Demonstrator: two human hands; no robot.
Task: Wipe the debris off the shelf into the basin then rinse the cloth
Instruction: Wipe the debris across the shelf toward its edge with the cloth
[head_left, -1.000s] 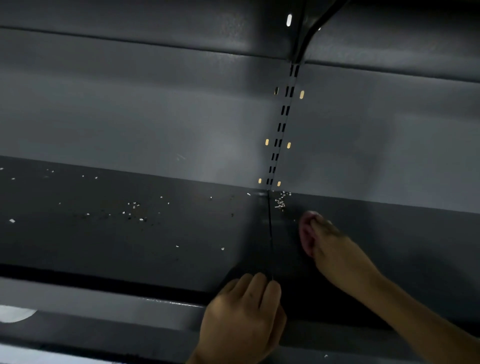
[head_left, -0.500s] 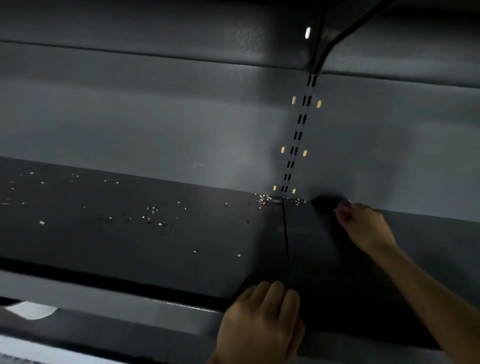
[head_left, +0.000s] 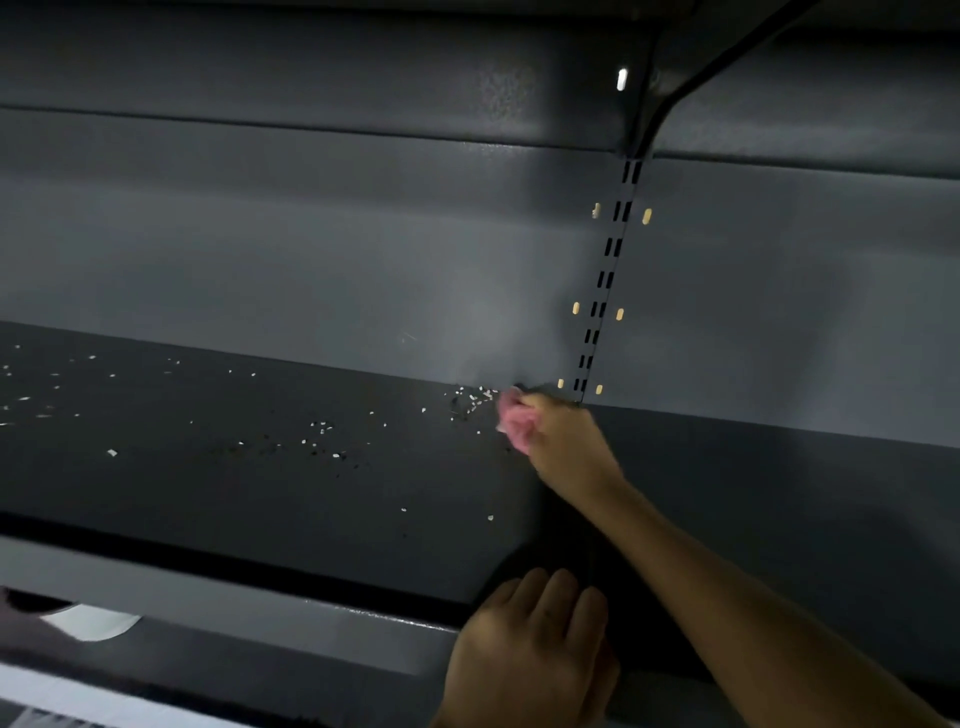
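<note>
Debris (head_left: 470, 402) lies just left of the pink cloth (head_left: 514, 420) bunched in the right hand (head_left: 563, 441) fingers, in the shelf (head_left: 260, 483) back corner — more crumbs trail leftward. Left hand (head_left: 530, 654), fingers curled together, grips the shelf's front edge.

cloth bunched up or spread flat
Bunched up: the pink cloth shows only as a crumpled wad sticking out of the right hand, pressed to the shelf by the debris.
</note>
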